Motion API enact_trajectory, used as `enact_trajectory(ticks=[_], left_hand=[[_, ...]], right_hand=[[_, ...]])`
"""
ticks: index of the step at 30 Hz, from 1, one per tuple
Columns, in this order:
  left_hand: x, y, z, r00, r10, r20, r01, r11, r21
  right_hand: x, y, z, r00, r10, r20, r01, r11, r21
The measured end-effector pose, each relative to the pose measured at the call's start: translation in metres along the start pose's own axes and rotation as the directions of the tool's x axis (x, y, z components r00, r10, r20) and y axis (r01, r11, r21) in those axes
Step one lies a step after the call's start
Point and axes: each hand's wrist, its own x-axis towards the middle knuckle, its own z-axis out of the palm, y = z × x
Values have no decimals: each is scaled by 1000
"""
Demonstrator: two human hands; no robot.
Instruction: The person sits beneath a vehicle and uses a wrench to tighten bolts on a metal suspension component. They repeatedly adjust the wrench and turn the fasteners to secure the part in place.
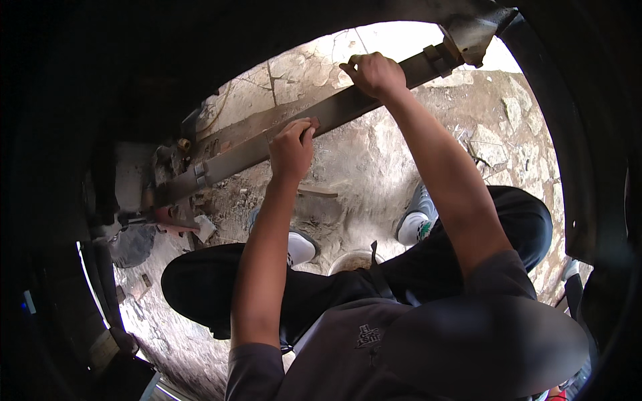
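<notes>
A long, flat, dark metal bar (pixel 234 159), which looks like a leaf spring with clamps around it, slants from lower left to upper right. Against its near side, about mid-length, is my left hand (pixel 291 150), fingers curled in; a small reddish-brown bit shows at the fingertips, too small to name. My right hand (pixel 380 77) lies over the bar farther up to the right. Its fingers are bent, with thumb and forefinger close together beyond the bar's far edge. Whatever they pinch, if anything, is hidden.
Dark curved metal surrounds the opening. A rusty bracket (pixel 470 37) meets the bar's upper right end; a reddish metal part (pixel 175 219) sits near its lower left end. Below lie rough stony ground (pixel 354 160), a wood strip (pixel 317 192) and a round pale container (pixel 342 261) between my legs.
</notes>
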Motion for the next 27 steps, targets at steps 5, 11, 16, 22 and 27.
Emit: enact_trajectory(ticks=[5, 11, 16, 22, 27], left_hand=[[7, 3, -5, 997, 5, 79, -7, 1000, 25], [27, 12, -20, 961, -124, 248, 78, 979, 188], [57, 22, -55, 937, 55, 344, -110, 984, 143], [89, 45, -58, 843, -146, 517, 197, 979, -46], [95, 52, -9, 779, 17, 626, 147, 967, -210]], right_hand=[[-2, 1, -2, 997, -8, 71, 5, 999, 36], [-8, -4, 1, 998, -31, 49, 32, 999, -23], [-15, 1, 1, 962, -80, -262, 125, 979, 160], [-80, -51, 2, 893, 208, -399, 166, 671, 723], [-124, -50, 39, 856, 510, 79, -58, -57, 997]])
